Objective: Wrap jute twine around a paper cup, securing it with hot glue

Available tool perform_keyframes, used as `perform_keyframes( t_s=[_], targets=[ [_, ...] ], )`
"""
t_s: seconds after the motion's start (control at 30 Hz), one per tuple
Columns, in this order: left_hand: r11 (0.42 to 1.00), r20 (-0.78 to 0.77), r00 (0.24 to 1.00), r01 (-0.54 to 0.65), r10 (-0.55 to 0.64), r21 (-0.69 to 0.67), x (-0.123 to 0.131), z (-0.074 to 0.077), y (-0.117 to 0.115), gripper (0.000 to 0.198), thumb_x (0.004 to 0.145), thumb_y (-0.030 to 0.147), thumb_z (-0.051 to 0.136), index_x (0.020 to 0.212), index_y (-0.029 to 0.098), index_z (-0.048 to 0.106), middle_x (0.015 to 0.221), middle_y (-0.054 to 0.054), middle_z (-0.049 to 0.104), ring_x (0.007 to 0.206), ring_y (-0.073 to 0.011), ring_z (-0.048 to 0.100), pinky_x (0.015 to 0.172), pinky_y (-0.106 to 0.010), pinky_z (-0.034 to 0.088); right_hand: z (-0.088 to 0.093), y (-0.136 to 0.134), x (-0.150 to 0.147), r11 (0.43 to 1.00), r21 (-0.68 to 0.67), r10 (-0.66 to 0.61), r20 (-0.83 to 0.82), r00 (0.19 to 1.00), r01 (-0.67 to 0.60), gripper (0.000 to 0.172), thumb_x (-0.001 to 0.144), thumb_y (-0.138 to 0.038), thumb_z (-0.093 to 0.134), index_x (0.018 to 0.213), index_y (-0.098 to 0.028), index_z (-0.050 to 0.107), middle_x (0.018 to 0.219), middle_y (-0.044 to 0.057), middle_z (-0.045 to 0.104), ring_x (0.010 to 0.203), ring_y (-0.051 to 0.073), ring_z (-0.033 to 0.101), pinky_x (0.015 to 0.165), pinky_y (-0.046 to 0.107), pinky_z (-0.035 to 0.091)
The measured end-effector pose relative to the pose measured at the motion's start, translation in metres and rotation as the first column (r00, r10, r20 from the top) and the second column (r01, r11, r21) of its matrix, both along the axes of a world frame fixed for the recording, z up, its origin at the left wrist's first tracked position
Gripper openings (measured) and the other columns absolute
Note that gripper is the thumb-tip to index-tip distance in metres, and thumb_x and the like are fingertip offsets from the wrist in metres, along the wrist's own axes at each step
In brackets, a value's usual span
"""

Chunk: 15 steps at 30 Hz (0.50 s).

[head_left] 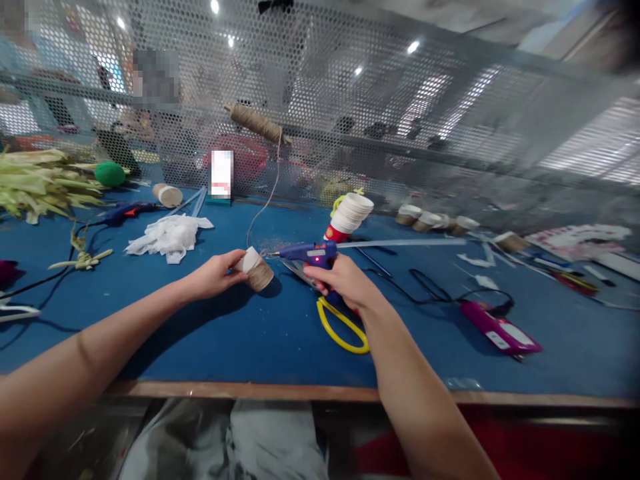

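My left hand [220, 273] pinches a small paper cup [257, 272] whose lower part is wrapped in brown twine. The cup is tilted over the blue table. From it a strand of twine rises to a twine spool [256, 123] on the mesh panel. My right hand [343, 277] grips a blue glue gun [307, 253], its nozzle pointing left, close beside the cup's twine. A clear glue stick [400, 243] sticks out of the gun's back. Beneath my right hand lie scissors with yellow handles [343, 331], partly hidden.
Stacked paper cups [353, 212] stand behind the glue gun. White scraps [171, 235], a second glue gun [127, 212] and pale husks [45, 180] lie left. A purple power strip [500, 327] with black cable lies right. Twine-wrapped cups [429, 221] line the mesh panel [320, 167].
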State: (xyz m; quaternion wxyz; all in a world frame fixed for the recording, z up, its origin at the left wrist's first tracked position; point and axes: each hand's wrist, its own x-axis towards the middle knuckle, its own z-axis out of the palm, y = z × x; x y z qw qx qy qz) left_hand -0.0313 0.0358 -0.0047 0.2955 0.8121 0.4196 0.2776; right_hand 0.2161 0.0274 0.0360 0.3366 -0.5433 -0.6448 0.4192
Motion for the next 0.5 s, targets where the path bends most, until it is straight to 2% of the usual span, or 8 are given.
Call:
perform_keyframes(
  t_s=[0.07, 0.17, 0.33, 0.5],
  targets=[
    [1.000, -0.036, 0.999, -0.020, 0.021, 0.021, 0.001, 0.001, 0.000, 0.024, 0.076, 0.033, 0.046, 0.089, 0.013, 0.049, 0.081, -0.006, 0.057, 0.072, -0.0166, 0.052, 0.066, -0.026, 0.040, -0.003, 0.011, 0.008, 0.993, 0.018, -0.114, -0.088, 0.990, 0.116, 0.014, 0.062, -0.024, 0.063, 0.062, -0.015, 0.054, 0.047, -0.003, 0.050, 0.043, 0.007, 0.044, 0.043, 0.019, 0.036],
    [0.999, -0.063, 0.997, -0.038, 0.040, 0.030, 0.002, 0.003, -0.001, 0.017, 0.075, 0.032, 0.046, 0.075, 0.015, 0.046, 0.071, -0.002, 0.052, 0.066, -0.0144, 0.048, 0.061, -0.025, 0.038, -0.011, 0.032, 0.018, 0.938, 0.034, -0.339, -0.104, 0.935, 0.344, 0.012, 0.064, -0.023, 0.062, 0.063, -0.014, 0.055, 0.053, -0.001, 0.054, 0.047, 0.007, 0.047, 0.044, 0.018, 0.038],
    [0.999, -0.047, 0.998, -0.031, 0.032, 0.031, 0.004, 0.004, -0.003, 0.014, 0.074, 0.030, 0.046, 0.071, 0.017, 0.043, 0.068, 0.000, 0.049, 0.064, -0.0132, 0.046, 0.060, -0.024, 0.036, -0.031, 0.058, 0.026, 0.917, -0.006, -0.398, -0.014, 0.917, 0.398, 0.020, 0.069, -0.025, 0.058, 0.054, -0.012, 0.053, 0.049, 0.001, 0.053, 0.039, 0.005, 0.044, 0.038, 0.018, 0.036],
    [0.998, -0.084, 0.996, -0.011, 0.016, 0.068, 0.004, 0.002, -0.004, 0.015, 0.076, 0.031, 0.045, 0.072, 0.017, 0.042, 0.070, -0.001, 0.050, 0.065, -0.0144, 0.047, 0.061, -0.025, 0.035, -0.042, 0.064, 0.024, 0.894, 0.001, -0.447, 0.094, 0.890, 0.449, 0.028, 0.068, -0.034, 0.060, 0.052, -0.014, 0.051, 0.040, 0.002, 0.051, 0.034, 0.009, 0.046, 0.038, 0.022, 0.041]
  ],
)
